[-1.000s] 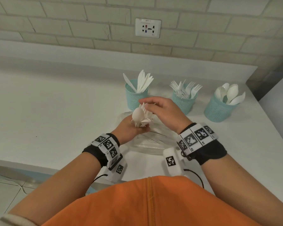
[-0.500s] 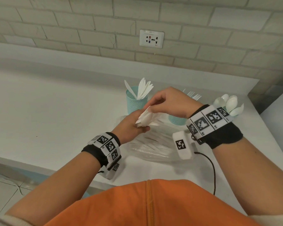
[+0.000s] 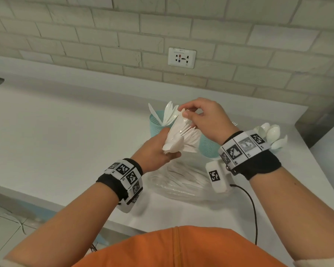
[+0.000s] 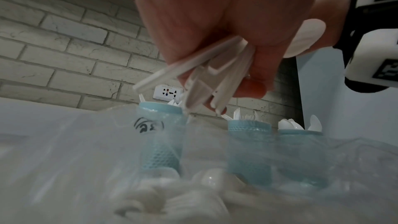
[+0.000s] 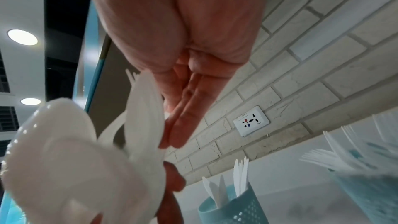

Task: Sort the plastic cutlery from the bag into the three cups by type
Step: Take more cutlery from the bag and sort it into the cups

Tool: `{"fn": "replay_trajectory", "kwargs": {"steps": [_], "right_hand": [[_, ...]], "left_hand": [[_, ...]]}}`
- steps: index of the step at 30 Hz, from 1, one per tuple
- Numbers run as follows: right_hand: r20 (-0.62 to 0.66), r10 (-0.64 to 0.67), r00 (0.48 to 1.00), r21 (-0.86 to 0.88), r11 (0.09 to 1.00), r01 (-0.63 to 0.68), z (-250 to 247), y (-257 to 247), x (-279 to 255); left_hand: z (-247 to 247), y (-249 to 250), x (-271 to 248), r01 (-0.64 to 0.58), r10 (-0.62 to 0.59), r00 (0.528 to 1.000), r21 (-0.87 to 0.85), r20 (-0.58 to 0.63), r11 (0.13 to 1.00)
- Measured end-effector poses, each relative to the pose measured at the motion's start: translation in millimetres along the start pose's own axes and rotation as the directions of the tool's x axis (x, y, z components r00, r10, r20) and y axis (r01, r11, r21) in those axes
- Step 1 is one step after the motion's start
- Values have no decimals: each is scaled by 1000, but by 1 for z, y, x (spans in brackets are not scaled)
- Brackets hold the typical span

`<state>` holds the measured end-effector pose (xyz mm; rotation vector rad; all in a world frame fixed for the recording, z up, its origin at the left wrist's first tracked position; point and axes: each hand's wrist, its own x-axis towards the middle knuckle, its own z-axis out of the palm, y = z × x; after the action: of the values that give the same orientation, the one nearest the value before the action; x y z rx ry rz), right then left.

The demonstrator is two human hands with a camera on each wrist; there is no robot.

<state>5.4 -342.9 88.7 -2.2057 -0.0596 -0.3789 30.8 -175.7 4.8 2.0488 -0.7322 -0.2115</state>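
My left hand (image 3: 167,151) grips a fanned bundle of white plastic cutlery (image 3: 178,134) by the handles, held above the bag. Spoon, fork and knife shapes show in the bundle. My right hand (image 3: 184,113) pinches the upper tip of one piece in it between thumb and fingers. In the left wrist view the handles (image 4: 215,77) stick out below my left hand. The clear bag (image 3: 181,184) lies on the counter with more cutlery inside. Behind stand three teal mesh cups: the knife cup (image 3: 155,122), the fork cup (image 3: 208,146) half hidden, and the spoon cup, hidden behind my right wrist with its spoons (image 3: 272,134) showing.
The white counter (image 3: 66,141) runs along a brick wall with a socket (image 3: 181,57). The counter's front edge is close to my body. A cable (image 3: 253,205) hangs from my right wrist camera. A grey block stands at the counter's right end.
Both hands have lifted the bundle higher over the bag. My right hand has moved from the bundle's middle up to its top tip.
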Motion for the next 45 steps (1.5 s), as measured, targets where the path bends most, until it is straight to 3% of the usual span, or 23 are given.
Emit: {"fn": "replay_trajectory", "kwargs": {"steps": [3,7,10,15,19,24,27,32,39,42,45], "right_hand": [[-11,41,999,86,996,-40,0,-1,2],[214,196,957,132,965,-227,-1,1,8],[214,223,951,104,963,-249,3,2,15],[30,119,992,118,986,-122,7,-11,23],[-98,93,991,96,992,-84,-8,-20,36],[-327,87,941,245,970,-5,-31,-26,64],[-442,79,893,194,981,10,-25,-21,83],[-329,134,935,81,990,-113,19,-1,94],[-53,287,957,97,955,-281,60,24,91],[-127,206,970,-22,977,-211,54,26,92],[-196,85,977,-14,996,-90,45,11,90]], "left_hand": [[-6,2,6,-21,21,999,23,-31,1000],[-14,1,12,-61,63,998,65,-26,996],[-16,-1,15,-60,62,998,63,-31,996],[-18,-8,23,-21,22,999,26,-28,999],[-23,-15,28,-51,52,998,53,-25,997],[-33,-28,29,-25,36,995,117,-92,993],[-42,-36,28,37,3,974,170,-228,985],[-54,-39,33,146,-59,910,184,-410,972],[-55,-31,38,203,-67,917,316,-394,927],[-54,-28,41,172,-11,922,385,-388,907],[-52,-26,45,164,8,918,400,-395,902]]}}
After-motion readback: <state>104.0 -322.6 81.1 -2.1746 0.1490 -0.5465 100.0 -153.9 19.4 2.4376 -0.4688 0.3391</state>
